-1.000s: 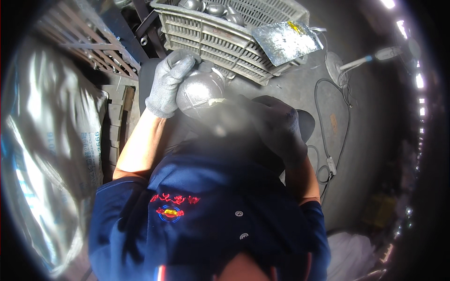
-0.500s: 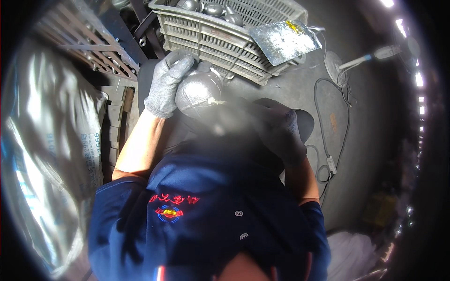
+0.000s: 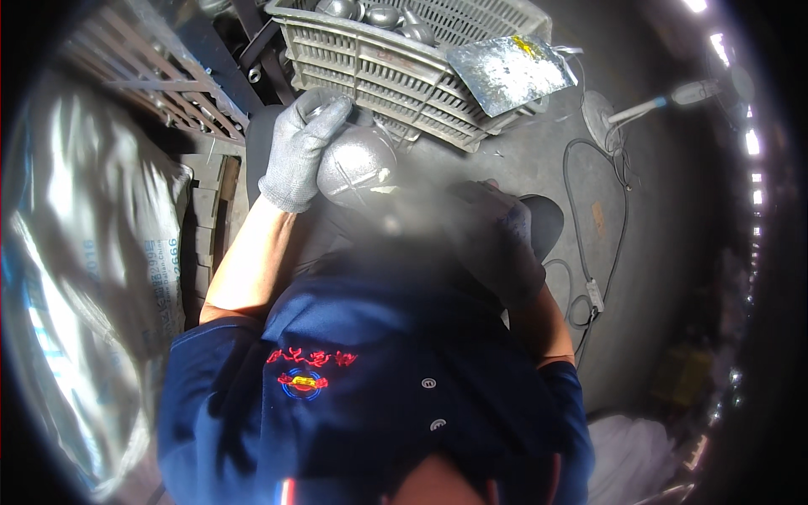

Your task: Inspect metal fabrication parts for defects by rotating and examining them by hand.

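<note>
1. A person in a dark blue shirt (image 3: 362, 332) bends over the work, the body cut off by the lower edge.
2. A grey blur swallows most of the right hand (image 3: 501, 231); the glove's wrist shows, but whether the fingers grip anything cannot be told.
3. The left hand (image 3: 301, 156), in a pale grey glove, holds a metal ball (image 3: 355, 164) by its upper left side, fingers bent; their exact grip is hard to make out.
4. The ball, between the hands above the lap, is silvery and rough, with raised crossing lines and pale flecks. Its lower right fades into the blur.
5. At left, a shiny white sack (image 3: 97, 252) bulges beside a slatted rack (image 3: 168, 76).
6. On the grey floor (image 3: 547, 168), right, runs a looped cable (image 3: 570, 194).
7. Beyond the hands, a slotted crate (image 3: 379, 63), cropped above, carries silvery metal parts (image 3: 383, 16); a scuffed sheet (image 3: 513, 76) hangs over its corner. The far right sinks into shadow.
</note>
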The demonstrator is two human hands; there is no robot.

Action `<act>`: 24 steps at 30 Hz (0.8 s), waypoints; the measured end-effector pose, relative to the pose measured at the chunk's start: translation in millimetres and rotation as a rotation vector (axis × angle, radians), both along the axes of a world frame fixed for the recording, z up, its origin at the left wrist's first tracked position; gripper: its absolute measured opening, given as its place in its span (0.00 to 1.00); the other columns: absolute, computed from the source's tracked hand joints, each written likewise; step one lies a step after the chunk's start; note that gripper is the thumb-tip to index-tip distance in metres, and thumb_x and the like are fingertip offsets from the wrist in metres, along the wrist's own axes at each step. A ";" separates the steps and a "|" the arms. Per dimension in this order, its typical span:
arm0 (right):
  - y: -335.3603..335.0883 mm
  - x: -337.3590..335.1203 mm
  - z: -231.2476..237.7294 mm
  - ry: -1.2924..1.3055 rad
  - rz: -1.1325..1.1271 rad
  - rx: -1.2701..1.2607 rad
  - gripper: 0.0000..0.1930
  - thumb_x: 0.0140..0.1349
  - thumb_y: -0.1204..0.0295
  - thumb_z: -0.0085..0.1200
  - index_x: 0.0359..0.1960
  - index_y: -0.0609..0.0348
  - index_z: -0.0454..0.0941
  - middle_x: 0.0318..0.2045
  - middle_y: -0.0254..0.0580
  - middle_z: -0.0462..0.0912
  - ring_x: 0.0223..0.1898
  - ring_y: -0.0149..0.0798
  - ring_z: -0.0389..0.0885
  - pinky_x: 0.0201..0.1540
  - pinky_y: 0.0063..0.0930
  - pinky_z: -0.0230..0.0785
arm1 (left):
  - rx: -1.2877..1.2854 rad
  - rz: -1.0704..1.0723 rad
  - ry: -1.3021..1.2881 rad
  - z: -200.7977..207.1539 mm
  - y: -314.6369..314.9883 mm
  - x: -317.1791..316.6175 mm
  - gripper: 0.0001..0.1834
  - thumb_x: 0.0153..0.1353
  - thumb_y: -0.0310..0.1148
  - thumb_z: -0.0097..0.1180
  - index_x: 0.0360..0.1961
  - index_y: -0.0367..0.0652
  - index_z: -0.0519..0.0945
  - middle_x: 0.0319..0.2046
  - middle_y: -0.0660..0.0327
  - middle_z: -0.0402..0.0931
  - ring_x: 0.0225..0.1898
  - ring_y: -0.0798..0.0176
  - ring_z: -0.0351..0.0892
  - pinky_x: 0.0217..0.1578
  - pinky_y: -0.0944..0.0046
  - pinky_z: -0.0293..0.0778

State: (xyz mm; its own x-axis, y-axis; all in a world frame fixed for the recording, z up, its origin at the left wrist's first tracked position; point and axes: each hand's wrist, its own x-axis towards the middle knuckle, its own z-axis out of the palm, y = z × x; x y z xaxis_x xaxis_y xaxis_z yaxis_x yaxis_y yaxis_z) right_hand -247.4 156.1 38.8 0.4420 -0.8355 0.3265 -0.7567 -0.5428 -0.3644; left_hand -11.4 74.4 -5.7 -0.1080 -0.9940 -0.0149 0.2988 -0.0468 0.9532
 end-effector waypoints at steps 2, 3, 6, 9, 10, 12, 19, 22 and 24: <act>-0.5 0.2 -2.1 -0.070 0.001 0.002 0.15 0.59 0.75 0.56 0.48 0.48 0.82 0.30 0.40 0.83 0.31 0.45 0.81 0.33 0.38 0.73 | 0.005 -0.001 0.017 -0.7 -0.6 0.5 0.19 0.63 0.40 0.61 0.45 0.34 0.78 0.35 0.57 0.82 0.34 0.70 0.80 0.37 0.71 0.78; -1.3 -0.1 -3.3 -0.127 -0.006 -0.001 0.15 0.59 0.75 0.56 0.48 0.48 0.82 0.30 0.40 0.83 0.30 0.45 0.81 0.33 0.38 0.73 | 0.002 -0.008 0.024 -0.7 -0.6 0.9 0.19 0.63 0.40 0.61 0.45 0.34 0.78 0.35 0.57 0.81 0.34 0.70 0.80 0.37 0.70 0.78; -2.5 -2.0 -6.1 -0.178 -0.010 0.017 0.15 0.59 0.76 0.56 0.49 0.49 0.82 0.29 0.41 0.83 0.30 0.46 0.80 0.33 0.38 0.72 | -0.009 -0.031 0.060 -0.3 0.3 1.4 0.19 0.63 0.40 0.61 0.45 0.34 0.78 0.35 0.58 0.81 0.34 0.70 0.80 0.37 0.70 0.77; -2.2 -5.8 -7.2 -0.163 0.018 0.093 0.16 0.60 0.76 0.56 0.50 0.50 0.81 0.31 0.42 0.83 0.31 0.43 0.82 0.35 0.36 0.73 | 0.005 -0.031 0.073 -0.2 1.6 0.3 0.19 0.63 0.40 0.61 0.45 0.34 0.78 0.35 0.58 0.81 0.35 0.70 0.80 0.37 0.70 0.77; -1.9 -6.9 -7.5 -0.167 0.038 0.118 0.16 0.60 0.76 0.56 0.51 0.51 0.81 0.32 0.43 0.84 0.32 0.42 0.83 0.36 0.34 0.74 | 0.013 -0.025 0.077 -0.2 2.1 0.1 0.19 0.63 0.41 0.61 0.45 0.34 0.78 0.35 0.58 0.81 0.35 0.70 0.79 0.37 0.70 0.77; -3.3 -5.4 -10.5 -0.423 -0.012 0.283 0.19 0.59 0.74 0.59 0.53 0.55 0.79 0.34 0.44 0.85 0.35 0.38 0.84 0.39 0.32 0.75 | 0.009 -0.007 0.040 -1.2 3.0 -2.0 0.18 0.64 0.43 0.58 0.43 0.37 0.78 0.34 0.60 0.80 0.34 0.71 0.78 0.38 0.71 0.76; -12.2 28.2 -34.6 -0.642 -0.124 0.432 0.34 0.52 0.70 0.67 0.61 0.69 0.68 0.48 0.54 0.82 0.49 0.39 0.82 0.50 0.29 0.74 | -0.025 -0.001 0.088 -5.9 7.3 -14.1 0.16 0.66 0.41 0.55 0.44 0.39 0.77 0.33 0.59 0.80 0.33 0.70 0.81 0.37 0.71 0.78; -20.7 37.9 -41.5 -0.464 -0.162 0.276 0.35 0.53 0.71 0.66 0.62 0.70 0.66 0.52 0.57 0.79 0.53 0.41 0.80 0.53 0.30 0.72 | -0.029 -0.013 0.098 -7.6 10.6 -19.1 0.16 0.67 0.41 0.55 0.44 0.39 0.76 0.33 0.59 0.80 0.32 0.69 0.82 0.36 0.70 0.78; -27.2 33.4 -39.1 -0.593 -0.085 0.461 0.34 0.53 0.72 0.65 0.62 0.69 0.66 0.52 0.55 0.79 0.53 0.39 0.79 0.53 0.29 0.72 | -0.058 -0.005 0.098 -7.3 11.3 -18.8 0.16 0.67 0.42 0.55 0.44 0.39 0.76 0.33 0.59 0.81 0.33 0.69 0.82 0.37 0.69 0.79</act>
State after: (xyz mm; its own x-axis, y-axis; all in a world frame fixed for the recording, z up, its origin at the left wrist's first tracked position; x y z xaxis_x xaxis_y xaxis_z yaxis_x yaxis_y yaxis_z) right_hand -214.0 128.9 -0.3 0.2295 -0.9683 0.0989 -0.3954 -0.1856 -0.8996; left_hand -30.2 85.6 -13.0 -0.1112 -0.9924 0.0531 0.3906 0.0055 0.9205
